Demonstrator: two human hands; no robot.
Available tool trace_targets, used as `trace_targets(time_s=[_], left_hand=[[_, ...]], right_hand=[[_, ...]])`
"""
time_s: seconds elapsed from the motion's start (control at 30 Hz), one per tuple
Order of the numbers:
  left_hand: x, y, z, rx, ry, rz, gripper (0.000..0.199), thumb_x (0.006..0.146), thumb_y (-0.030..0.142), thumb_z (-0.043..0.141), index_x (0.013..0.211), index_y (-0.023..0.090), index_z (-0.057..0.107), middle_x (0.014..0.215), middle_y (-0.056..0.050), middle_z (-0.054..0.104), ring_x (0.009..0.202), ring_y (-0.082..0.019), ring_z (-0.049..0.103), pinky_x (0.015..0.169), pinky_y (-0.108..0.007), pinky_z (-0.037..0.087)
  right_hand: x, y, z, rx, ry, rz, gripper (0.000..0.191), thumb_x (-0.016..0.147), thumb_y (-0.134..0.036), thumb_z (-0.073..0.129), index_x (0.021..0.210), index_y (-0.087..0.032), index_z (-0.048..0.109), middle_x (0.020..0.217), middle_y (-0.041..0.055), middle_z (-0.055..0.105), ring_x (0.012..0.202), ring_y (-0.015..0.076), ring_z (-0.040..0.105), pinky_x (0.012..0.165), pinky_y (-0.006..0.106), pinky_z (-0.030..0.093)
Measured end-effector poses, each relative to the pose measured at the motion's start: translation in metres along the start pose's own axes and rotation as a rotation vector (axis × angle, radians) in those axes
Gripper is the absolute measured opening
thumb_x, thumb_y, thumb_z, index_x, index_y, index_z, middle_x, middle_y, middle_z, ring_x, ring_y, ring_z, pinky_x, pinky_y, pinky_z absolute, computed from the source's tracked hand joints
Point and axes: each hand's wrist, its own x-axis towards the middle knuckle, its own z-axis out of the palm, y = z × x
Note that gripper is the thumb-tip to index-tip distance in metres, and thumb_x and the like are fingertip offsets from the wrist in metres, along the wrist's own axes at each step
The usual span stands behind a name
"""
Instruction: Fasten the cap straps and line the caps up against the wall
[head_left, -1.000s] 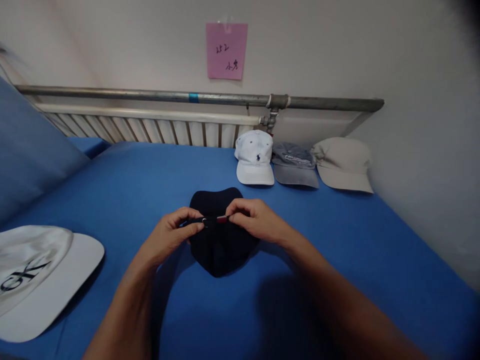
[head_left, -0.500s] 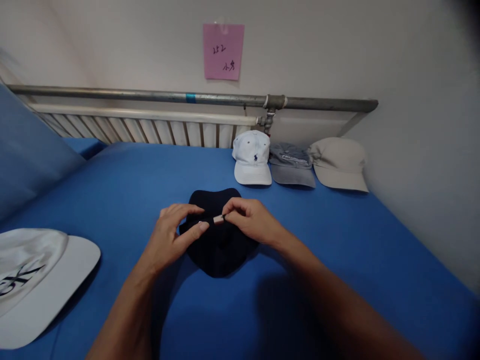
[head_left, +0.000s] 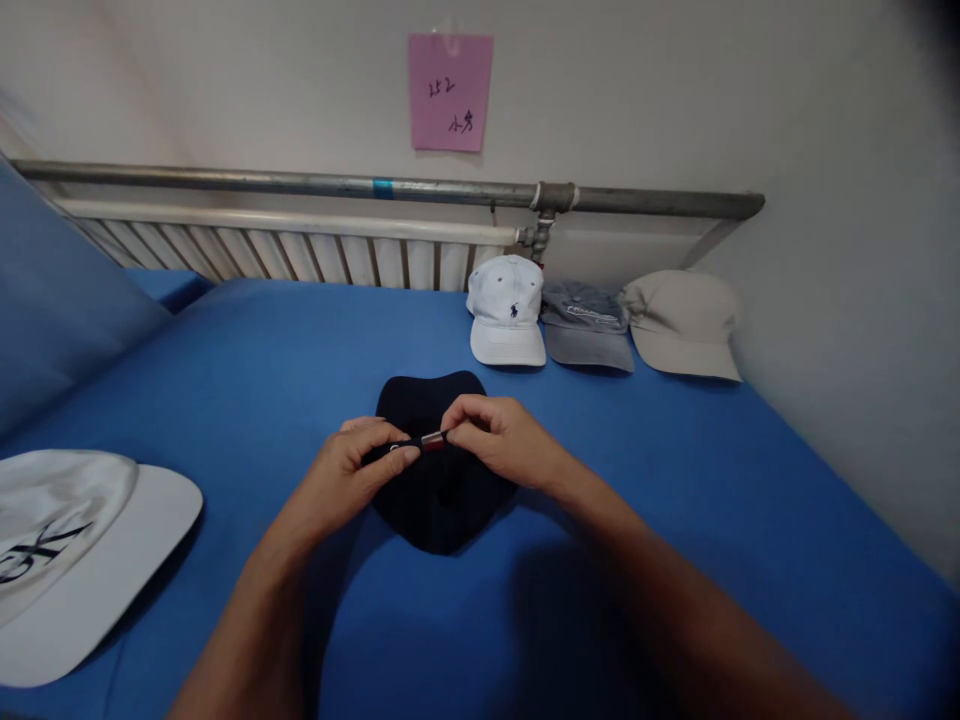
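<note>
A dark navy or black cap (head_left: 442, 515) lies in front of me on the blue surface, its strap side turned up between my hands. Its strap carries a small metal buckle (head_left: 433, 441). To the left of the buckle, my left hand (head_left: 352, 465) pinches the strap between thumb and fingers. On the buckle's other side, my right hand (head_left: 502, 440) grips the strap end with thumb and bent forefinger. The cap's inside is too dark to make out.
A white cap (head_left: 506, 310), a grey cap (head_left: 589, 325) and a beige cap (head_left: 682, 325) stand in a row near the wall. Another white cap (head_left: 82, 560) with black letters lies at left. Behind the blue surface (head_left: 262, 370) run a metal pipe (head_left: 300, 185) and a radiator (head_left: 330, 255).
My left fingers have closed from a spread pose onto the strap. The buckle has tilted slightly. My right hand keeps its grip, and the view has shifted a little.
</note>
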Motion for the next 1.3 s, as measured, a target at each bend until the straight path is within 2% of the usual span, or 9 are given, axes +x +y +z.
trace_targets(time_s=[0.1, 0.23, 0.37, 0.43, 0.57, 0.67, 0.77, 0.97, 1.3], left_hand=[[0.000, -0.001, -0.002, -0.034, -0.023, -0.024, 0.023, 0.087, 0.039, 0.058, 0.078, 0.020, 0.067, 0.071, 0.001, 0.057, 0.069, -0.014, 0.050, 0.073, -0.030, 0.037], [-0.003, -0.006, -0.006, -0.171, -0.081, -0.090, 0.028, 0.085, 0.043, 0.060, 0.074, 0.018, 0.067, 0.075, 0.000, 0.057, 0.072, -0.014, 0.048, 0.070, -0.029, 0.036], [-0.006, -0.010, -0.009, -0.343, -0.104, -0.187, 0.028, 0.083, 0.046, 0.065, 0.074, 0.019, 0.067, 0.079, 0.000, 0.058, 0.075, -0.014, 0.047, 0.068, -0.026, 0.035], [-0.006, -0.011, -0.011, -0.405, -0.100, -0.227, 0.027, 0.080, 0.046, 0.067, 0.074, 0.020, 0.067, 0.078, 0.000, 0.059, 0.073, -0.013, 0.046, 0.067, -0.025, 0.035], [-0.006, -0.011, -0.011, -0.485, -0.113, -0.259, 0.026, 0.078, 0.046, 0.071, 0.073, 0.021, 0.069, 0.078, 0.000, 0.060, 0.071, -0.012, 0.046, 0.067, -0.024, 0.036], [-0.007, -0.013, -0.010, -0.525, -0.145, -0.263, 0.025, 0.077, 0.047, 0.071, 0.072, 0.022, 0.071, 0.077, 0.001, 0.061, 0.072, -0.012, 0.047, 0.067, -0.023, 0.036], [-0.008, -0.017, -0.011, -0.548, -0.129, -0.273, 0.024, 0.076, 0.047, 0.073, 0.076, 0.023, 0.073, 0.078, 0.001, 0.062, 0.073, -0.012, 0.048, 0.067, -0.022, 0.037], [-0.014, -0.022, -0.015, -0.641, -0.208, -0.221, 0.024, 0.077, 0.043, 0.073, 0.092, 0.024, 0.075, 0.081, 0.000, 0.065, 0.076, -0.012, 0.053, 0.072, -0.022, 0.041], [-0.010, -0.014, -0.010, -0.613, -0.198, -0.254, 0.021, 0.081, 0.039, 0.068, 0.081, 0.018, 0.069, 0.071, 0.000, 0.056, 0.068, -0.012, 0.048, 0.067, -0.025, 0.038]], right_hand=[[0.000, 0.000, -0.001, 0.062, -0.027, -0.012, 0.010, 0.076, -0.018, 0.053, 0.074, -0.018, 0.063, 0.061, -0.0050, 0.051, 0.056, 0.0088, 0.040, 0.054, 0.024, 0.029], [0.001, 0.002, -0.006, 0.193, -0.118, -0.073, 0.006, 0.075, -0.019, 0.059, 0.078, -0.019, 0.064, 0.070, -0.0040, 0.058, 0.065, 0.0094, 0.048, 0.063, 0.024, 0.036], [0.002, 0.005, -0.015, 0.322, -0.276, -0.055, 0.016, 0.073, -0.020, 0.066, 0.089, -0.019, 0.064, 0.070, -0.0038, 0.063, 0.067, 0.0096, 0.055, 0.065, 0.024, 0.038], [0.002, 0.008, -0.019, 0.396, -0.307, -0.050, 0.018, 0.070, -0.018, 0.067, 0.088, -0.018, 0.063, 0.066, -0.0044, 0.063, 0.062, 0.0089, 0.054, 0.061, 0.023, 0.038], [0.003, 0.016, -0.022, 0.602, -0.252, -0.094, 0.014, 0.068, -0.015, 0.068, 0.079, -0.017, 0.059, 0.057, -0.0057, 0.060, 0.053, 0.0076, 0.055, 0.053, 0.019, 0.036], [0.004, 0.022, -0.022, 0.742, -0.286, -0.103, 0.014, 0.067, -0.015, 0.066, 0.075, -0.018, 0.056, 0.051, -0.0067, 0.058, 0.046, 0.0087, 0.057, 0.049, 0.019, 0.039], [0.005, 0.028, -0.025, 0.825, -0.296, -0.087, 0.015, 0.065, -0.013, 0.065, 0.076, -0.018, 0.056, 0.051, -0.0070, 0.060, 0.040, 0.0086, 0.055, 0.045, 0.019, 0.043], [0.006, 0.038, -0.032, 0.852, -0.239, -0.073, 0.016, 0.063, -0.012, 0.068, 0.074, -0.017, 0.058, 0.053, -0.0080, 0.059, 0.038, 0.0065, 0.054, 0.045, 0.018, 0.046], [0.007, 0.039, -0.030, 0.849, -0.199, -0.062, 0.014, 0.061, -0.012, 0.068, 0.070, -0.017, 0.058, 0.051, -0.0078, 0.057, 0.037, 0.0072, 0.052, 0.042, 0.019, 0.043]])
